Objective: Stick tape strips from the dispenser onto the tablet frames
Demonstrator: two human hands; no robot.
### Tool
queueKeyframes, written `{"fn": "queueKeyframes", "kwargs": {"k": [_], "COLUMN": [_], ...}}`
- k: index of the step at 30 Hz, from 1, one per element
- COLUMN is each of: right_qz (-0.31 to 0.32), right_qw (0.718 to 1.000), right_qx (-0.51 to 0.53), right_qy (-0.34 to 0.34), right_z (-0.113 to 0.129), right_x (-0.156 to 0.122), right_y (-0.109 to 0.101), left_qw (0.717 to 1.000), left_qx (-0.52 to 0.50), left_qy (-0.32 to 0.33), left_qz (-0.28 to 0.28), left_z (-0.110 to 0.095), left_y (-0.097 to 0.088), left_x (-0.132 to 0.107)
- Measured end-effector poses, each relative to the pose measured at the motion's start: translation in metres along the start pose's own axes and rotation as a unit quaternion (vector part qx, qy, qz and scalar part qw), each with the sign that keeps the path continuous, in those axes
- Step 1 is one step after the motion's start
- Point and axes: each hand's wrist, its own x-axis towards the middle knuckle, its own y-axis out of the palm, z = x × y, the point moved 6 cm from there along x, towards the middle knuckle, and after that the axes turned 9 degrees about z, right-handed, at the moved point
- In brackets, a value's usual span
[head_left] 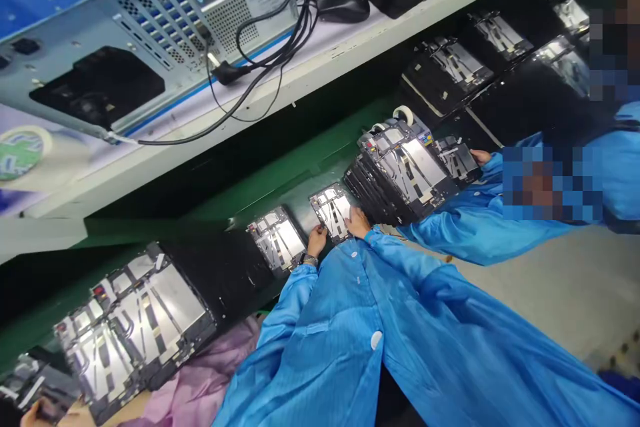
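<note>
An opened tablet (331, 212) with bare silver panels and dark strips lies on the green work surface in front of me. My right hand (358, 222) grips its right edge, fingertips over the top face. At the tablet's lower left corner, my left hand (316, 240) has its fingers pinched together; what they hold, if anything, is too small to make out. Just left of that hand lies another opened tablet (277, 239) in a black frame. To the right of my right hand rises a stack of opened tablets (400, 170).
A co-worker in a blue coat (465, 230) reaches in from the right, and a pink sleeve (200, 373) from the left. More opened tablets (150, 313) lie lower left. Above, a white shelf (210, 127) carries a computer case (150, 33), cables and a tape roll (35, 153).
</note>
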Motion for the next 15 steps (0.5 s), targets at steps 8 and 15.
{"fn": "queueKeyframes", "kwargs": {"k": [8, 15], "right_qz": [-0.013, 0.157], "right_qw": [0.999, 0.957], "right_qx": [-0.031, 0.118], "right_qy": [0.037, -0.211], "right_z": [0.024, 0.092], "right_x": [0.016, -0.122], "right_y": [-0.008, -0.054], "left_qw": [0.999, 0.996], "left_qx": [0.031, 0.081], "left_qy": [-0.03, -0.029], "left_qz": [-0.026, -0.016], "left_z": [0.013, 0.035], "left_y": [-0.001, -0.002], "left_x": [0.017, 0.032]}}
